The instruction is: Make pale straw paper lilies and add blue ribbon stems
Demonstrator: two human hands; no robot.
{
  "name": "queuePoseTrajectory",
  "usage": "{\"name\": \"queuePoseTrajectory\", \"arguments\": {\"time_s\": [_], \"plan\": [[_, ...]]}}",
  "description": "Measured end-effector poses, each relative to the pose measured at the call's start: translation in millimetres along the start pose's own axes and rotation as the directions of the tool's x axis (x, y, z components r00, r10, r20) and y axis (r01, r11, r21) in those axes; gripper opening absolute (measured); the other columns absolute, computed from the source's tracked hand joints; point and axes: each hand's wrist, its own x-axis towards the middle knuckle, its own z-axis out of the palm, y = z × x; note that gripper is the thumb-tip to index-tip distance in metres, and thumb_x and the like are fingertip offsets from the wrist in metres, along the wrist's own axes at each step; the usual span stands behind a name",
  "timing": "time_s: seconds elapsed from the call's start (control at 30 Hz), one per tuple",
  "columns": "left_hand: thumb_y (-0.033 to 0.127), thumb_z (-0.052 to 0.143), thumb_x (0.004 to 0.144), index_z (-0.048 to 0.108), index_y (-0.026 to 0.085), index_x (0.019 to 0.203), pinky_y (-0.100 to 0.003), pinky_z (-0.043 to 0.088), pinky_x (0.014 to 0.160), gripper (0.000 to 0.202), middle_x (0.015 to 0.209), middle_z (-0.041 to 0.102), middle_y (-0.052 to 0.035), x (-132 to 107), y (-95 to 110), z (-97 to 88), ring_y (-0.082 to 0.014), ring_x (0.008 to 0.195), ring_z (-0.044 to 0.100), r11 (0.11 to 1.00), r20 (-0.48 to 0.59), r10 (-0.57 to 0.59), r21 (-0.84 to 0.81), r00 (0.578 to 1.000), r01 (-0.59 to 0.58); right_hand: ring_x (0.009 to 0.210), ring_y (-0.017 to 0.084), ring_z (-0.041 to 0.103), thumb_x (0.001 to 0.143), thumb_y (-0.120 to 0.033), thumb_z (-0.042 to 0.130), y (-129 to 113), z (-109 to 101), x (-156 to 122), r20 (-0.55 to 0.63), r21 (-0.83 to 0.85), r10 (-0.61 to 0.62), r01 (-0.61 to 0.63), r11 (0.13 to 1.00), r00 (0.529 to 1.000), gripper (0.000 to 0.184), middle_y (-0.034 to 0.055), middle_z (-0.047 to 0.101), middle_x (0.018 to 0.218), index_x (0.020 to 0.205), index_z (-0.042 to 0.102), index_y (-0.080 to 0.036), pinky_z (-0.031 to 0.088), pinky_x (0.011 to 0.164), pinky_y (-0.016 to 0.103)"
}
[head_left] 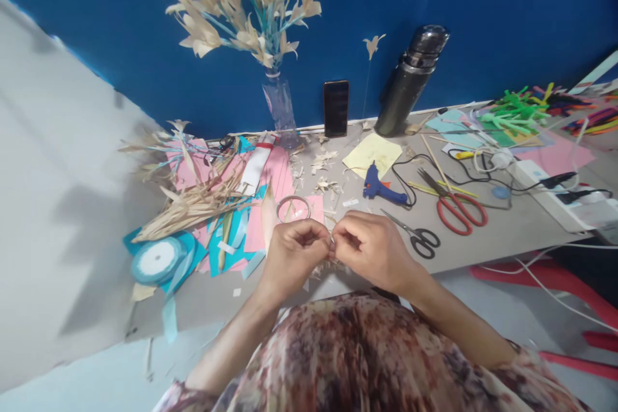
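Observation:
My left hand (297,250) and my right hand (371,250) meet fingertip to fingertip over the table's front edge. Both are closed in a pinch on something tiny and pale, mostly hidden by the fingers. Just beyond my left hand lies a ring-shaped roll of tape (279,207) on pink paper (316,205). Small scissors with black handles (425,243) rest to the right of my right hand. Behind them a blue glue gun (382,189) lies beside a yellow paper sheet (369,151). Dry husk scraps (328,185) are scattered ahead of my hands.
Left: dried husk strips (193,209) and a blue ribbon spool (157,261). Against the wall: husk flowers (241,6) in a plastic bottle (280,106), a phone (336,109), a thermos (410,87). Right: red-handled scissors (462,214), pipe cleaners (519,112), a power strip (550,196) with cables.

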Motion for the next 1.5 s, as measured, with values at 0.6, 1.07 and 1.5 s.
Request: {"name": "queuePoseTrajectory", "arguments": {"time_s": [0.6, 1.07, 1.5], "plan": [[0.029, 0.079, 0.079, 0.063, 0.015, 0.083, -0.027, 0.060, 0.055, 0.022, 0.065, 0.067, 0.0004, 1, -10, -3.8, -0.0130, 0.057, 0.064, 0.964, 0.061, -0.067, -0.255, 0.996, 0.081, 0.056, 0.008, 0.051, 0.084, -0.015, 0.056, 0, -4, 1, 0.233, 0.572, 0.242, -0.334, 0.749, 0.942, 0.017, -0.0020, 0.066, 0.065, 0.071, 0.068, -0.016, 0.037, 0.052, 0.018], [0.023, 0.075, 0.076, 0.063, 0.016, 0.077, -0.019, 0.042, 0.052, 0.014, 0.062, 0.060, 0.0032, -8, -4, -6.0, -0.0085, 0.055, 0.055, 0.998, 0.000, 0.033, 0.045, 0.999, -0.033, 0.052, 0.007, 0.042, 0.077, -0.019, 0.059, -1, -7, 2, 0.287, 0.508, 0.257, -0.374, 0.776, 0.923, 0.015, -0.0039, 0.055, 0.055, 0.065, 0.066, -0.015, 0.031, 0.048, 0.019], [0.029, 0.080, 0.079, 0.065, 0.015, 0.083, -0.020, 0.046, 0.058, 0.021, 0.064, 0.067, 0.0010, -8, -20, -14.0, -0.0096, 0.057, 0.061, 0.949, 0.136, -0.069, -0.297, 0.988, 0.107, 0.056, 0.010, 0.051, 0.080, -0.016, 0.055, -7, 6, -1, 0.221, 0.512, 0.252, -0.332, 0.792, 0.942, 0.019, -0.0019, 0.062, 0.060, 0.064, 0.065, -0.017, 0.039, 0.053, 0.020]]}}
